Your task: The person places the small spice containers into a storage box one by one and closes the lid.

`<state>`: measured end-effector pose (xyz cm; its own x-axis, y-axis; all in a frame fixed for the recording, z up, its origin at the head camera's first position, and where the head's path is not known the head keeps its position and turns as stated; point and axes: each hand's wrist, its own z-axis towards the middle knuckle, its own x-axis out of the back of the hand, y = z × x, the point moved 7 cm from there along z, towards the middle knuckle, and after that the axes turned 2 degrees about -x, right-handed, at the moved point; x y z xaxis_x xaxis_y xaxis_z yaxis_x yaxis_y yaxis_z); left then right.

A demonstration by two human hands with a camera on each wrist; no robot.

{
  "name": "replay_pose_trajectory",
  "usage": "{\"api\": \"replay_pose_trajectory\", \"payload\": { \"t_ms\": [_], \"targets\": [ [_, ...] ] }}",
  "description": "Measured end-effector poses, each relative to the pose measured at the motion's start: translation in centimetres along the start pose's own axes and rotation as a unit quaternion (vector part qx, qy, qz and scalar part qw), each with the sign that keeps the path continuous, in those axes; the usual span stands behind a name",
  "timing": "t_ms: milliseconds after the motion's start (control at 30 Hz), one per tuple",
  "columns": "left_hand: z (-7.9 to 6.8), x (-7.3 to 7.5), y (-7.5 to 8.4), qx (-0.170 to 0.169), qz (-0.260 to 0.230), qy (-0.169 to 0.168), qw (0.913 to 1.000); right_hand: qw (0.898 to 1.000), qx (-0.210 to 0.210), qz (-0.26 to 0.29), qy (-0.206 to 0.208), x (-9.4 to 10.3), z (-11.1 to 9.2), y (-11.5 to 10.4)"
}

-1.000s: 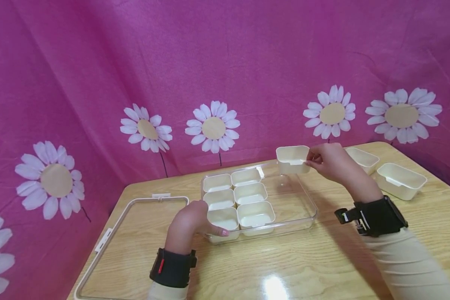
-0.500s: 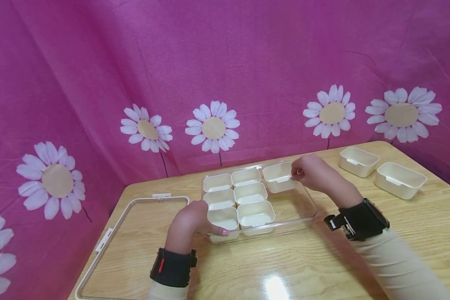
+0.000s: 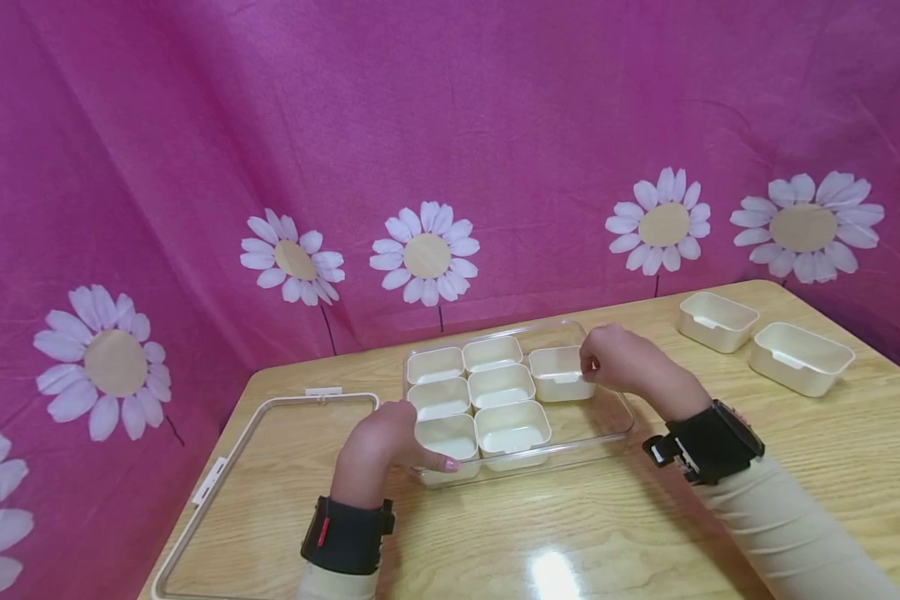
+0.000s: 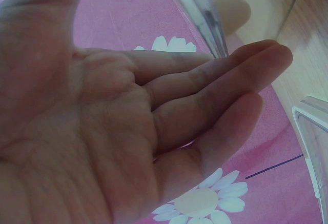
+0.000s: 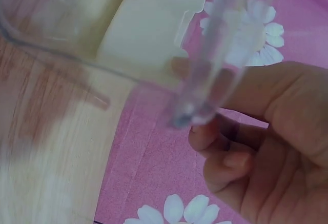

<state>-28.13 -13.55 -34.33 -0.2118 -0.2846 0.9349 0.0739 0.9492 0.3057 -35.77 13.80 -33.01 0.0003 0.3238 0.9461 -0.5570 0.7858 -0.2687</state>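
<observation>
In the head view, a clear plastic box [image 3: 592,436] holds several small cream bins in two columns at its left. My right hand [image 3: 624,360] pinches the right end of another cream bin [image 3: 558,389] inside the box, beside those columns. Its wall [image 5: 148,24] shows through the clear plastic in the right wrist view, with the other fingers curled below the box's rim. My left hand [image 3: 390,437] rests at the box's front left corner, thumb along the front. Its fingers [image 4: 205,101] lie nearly straight against the box's side in the left wrist view.
Two more cream bins, one farther back [image 3: 718,323] and one nearer [image 3: 802,360], stand at the table's right. A clear lid [image 3: 270,492] with a white rim and latches lies at the left. A pink curtain [image 3: 450,125] with daisies hangs behind the table [image 3: 495,542].
My right hand has brought the cream bin down and left into the clear box, then slid it toward the front. The left hand has stayed in place.
</observation>
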Motion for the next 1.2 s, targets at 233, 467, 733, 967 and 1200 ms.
{"api": "replay_pose_trajectory", "payload": {
  "t_ms": [233, 467, 733, 967, 1200],
  "targets": [
    [-0.06, 0.09, 0.11, -0.004, 0.001, 0.0, 1.0, 1.0, -0.012, -0.012, -0.008, -0.36, 0.0, -0.11],
    [-0.19, 0.22, 0.26, -0.005, 0.003, 0.002, 1.0, 0.999, -0.033, -0.022, -0.008, -0.28, -0.04, 0.16],
    [-0.06, 0.16, 0.1, 0.002, -0.003, 0.0, 1.0, 0.999, -0.028, -0.006, -0.04, -0.45, -0.01, 0.22],
    [-0.23, 0.17, 0.12, 0.003, -0.014, -0.002, 0.9999, 0.999, 0.03, 0.014, -0.018, 0.11, -0.19, -0.15],
    [-0.15, 0.12, 0.1, 0.001, -0.007, -0.001, 1.0, 0.997, 0.061, 0.015, -0.035, 0.14, -0.22, -0.12]
  ]
}}
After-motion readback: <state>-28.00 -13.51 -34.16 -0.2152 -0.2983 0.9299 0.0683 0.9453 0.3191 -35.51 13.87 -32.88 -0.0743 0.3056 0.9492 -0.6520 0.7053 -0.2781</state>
